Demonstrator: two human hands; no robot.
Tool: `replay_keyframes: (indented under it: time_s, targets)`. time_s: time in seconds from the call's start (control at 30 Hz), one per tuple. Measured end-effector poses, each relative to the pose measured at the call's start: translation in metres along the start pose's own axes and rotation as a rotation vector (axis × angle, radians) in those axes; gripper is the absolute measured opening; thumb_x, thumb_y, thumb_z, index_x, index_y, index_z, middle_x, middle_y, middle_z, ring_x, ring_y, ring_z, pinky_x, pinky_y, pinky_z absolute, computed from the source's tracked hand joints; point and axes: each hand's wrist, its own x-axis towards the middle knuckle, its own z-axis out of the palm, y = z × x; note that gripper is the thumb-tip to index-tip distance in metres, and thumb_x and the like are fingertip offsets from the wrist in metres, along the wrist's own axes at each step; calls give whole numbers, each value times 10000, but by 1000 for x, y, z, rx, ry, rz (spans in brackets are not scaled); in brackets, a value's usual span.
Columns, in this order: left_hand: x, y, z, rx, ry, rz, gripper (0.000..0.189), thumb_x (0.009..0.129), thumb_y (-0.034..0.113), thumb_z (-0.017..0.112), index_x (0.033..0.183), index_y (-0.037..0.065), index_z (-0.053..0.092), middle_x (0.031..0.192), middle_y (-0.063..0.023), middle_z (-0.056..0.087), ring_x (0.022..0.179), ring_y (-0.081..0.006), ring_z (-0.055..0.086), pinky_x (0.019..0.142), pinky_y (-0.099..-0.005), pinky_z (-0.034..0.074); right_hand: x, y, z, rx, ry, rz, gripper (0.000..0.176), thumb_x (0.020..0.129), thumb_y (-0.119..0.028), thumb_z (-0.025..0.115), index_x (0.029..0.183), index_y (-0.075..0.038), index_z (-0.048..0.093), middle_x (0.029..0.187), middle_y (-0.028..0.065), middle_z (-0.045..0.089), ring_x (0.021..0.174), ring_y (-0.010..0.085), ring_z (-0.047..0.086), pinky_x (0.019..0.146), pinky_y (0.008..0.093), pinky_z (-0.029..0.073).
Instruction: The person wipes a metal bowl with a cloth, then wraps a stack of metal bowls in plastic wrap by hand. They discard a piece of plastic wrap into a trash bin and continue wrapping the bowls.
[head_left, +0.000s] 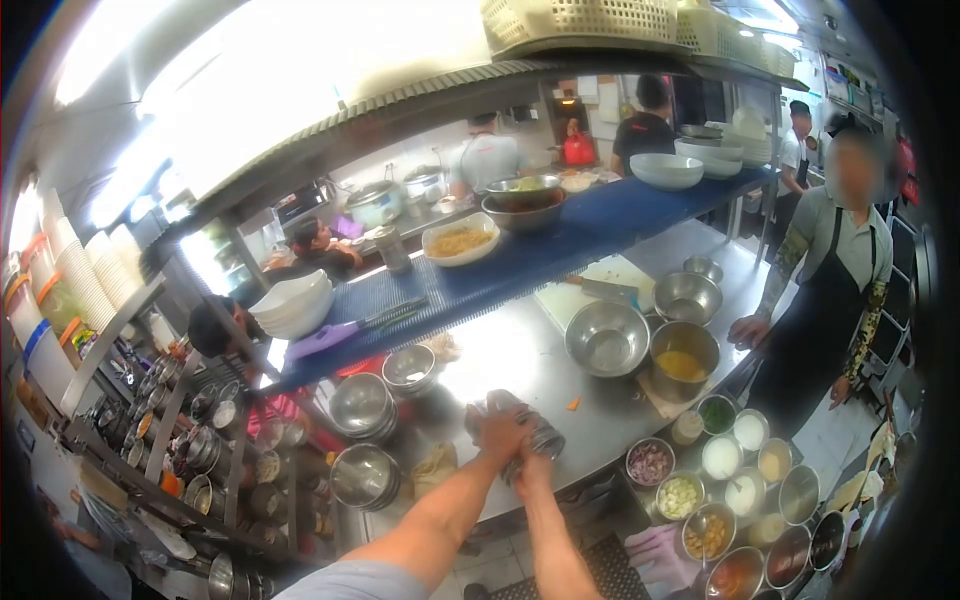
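Both my hands are together over the near part of the steel counter (pixel 470 375). A grey, crumpled cloth (pixel 547 438) is bunched between them. My left hand (pixel 503 432) has its fingers wrapped round the cloth's left and upper part. Just below and to the right, my right hand (pixel 533 462) grips the cloth's lower part. A small orange scrap (pixel 573 404) lies on the counter to the right of the cloth. Beige cloth (pixel 433 468) sits at the counter's near edge, left of my forearms.
Steel bowls (pixel 362 404) stand at the left; a large bowl (pixel 607 339), a pot (pixel 684 360) and a knife (pixel 603 289) on a white board are at the right. Ingredient tubs (pixel 722 455) fill the lower right. A co-worker in an apron (pixel 815 320) stands beyond. A blue-matted shelf (pixel 590 228) crosses ahead.
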Motion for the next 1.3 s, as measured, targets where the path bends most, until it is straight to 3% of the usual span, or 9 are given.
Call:
replay_keyframes:
  time_s: [0.13,0.27,0.43,0.6,0.67,0.87,0.97,1.07,1.3]
  targets:
    - [5,-18,14,227,-31,174,374,844,531,520,1169,382,632,1368,28,515,1410,-421,131,1031,-739,-16,16,16,-17,-128,68,-18,363,960,-124,547,1269,54,480,1213,148,568,1085,258,571,903,384,492]
    - [14,-29,31,197,-96,109,344,880,512,470,1199,441,579,1420,71,449,1402,-439,134,1012,-759,25,11,13,-3,-169,90,-118,326,938,-107,583,1205,71,526,1148,131,597,1016,241,595,848,366,505]
    - [22,-50,61,183,-21,130,363,901,517,429,1227,420,555,1440,74,416,1392,-439,151,1015,-748,55,17,10,-14,-323,100,-124,317,914,-98,618,1180,58,544,1109,114,609,967,228,606,810,354,509]
    - [11,-27,23,359,-169,171,389,894,432,457,1278,397,508,1456,22,376,1366,-466,161,1011,-728,111,17,20,-20,-591,269,-145,343,835,-138,679,1105,60,602,1038,128,644,912,220,598,770,352,479]
    - [3,-17,4,325,-188,223,377,895,398,444,1263,390,521,1437,0,395,1373,-477,156,1023,-711,123,12,21,-18,-474,228,-202,288,854,-105,640,1088,61,611,1024,112,654,874,187,594,766,341,474]
    - [17,-14,17,89,-147,70,354,906,494,416,1168,370,620,1396,120,464,1409,-393,129,1049,-706,38,-5,0,-9,-522,165,-152,275,839,-25,592,1098,65,603,1035,104,634,871,169,591,736,312,476]
    - [15,-8,6,117,-208,78,396,894,524,433,1204,350,605,1405,60,469,1420,-367,119,1065,-685,21,-8,0,-18,-331,16,-153,276,780,19,575,1041,101,604,1011,126,644,889,173,589,777,319,454]
    - [8,0,-6,-17,-177,-10,450,880,556,454,1236,318,593,1416,-25,463,1431,-342,107,1083,-658,4,-11,-2,-18,-665,109,-185,297,738,24,545,1021,84,610,900,82,621,771,159,570,670,301,453]
    - [2,4,-4,-88,-159,-8,476,878,570,479,1251,293,584,1418,-94,449,1430,-346,116,1090,-638,-14,-33,-18,1,-662,144,-143,315,735,-7,545,1026,96,608,905,79,623,783,151,549,686,291,436]
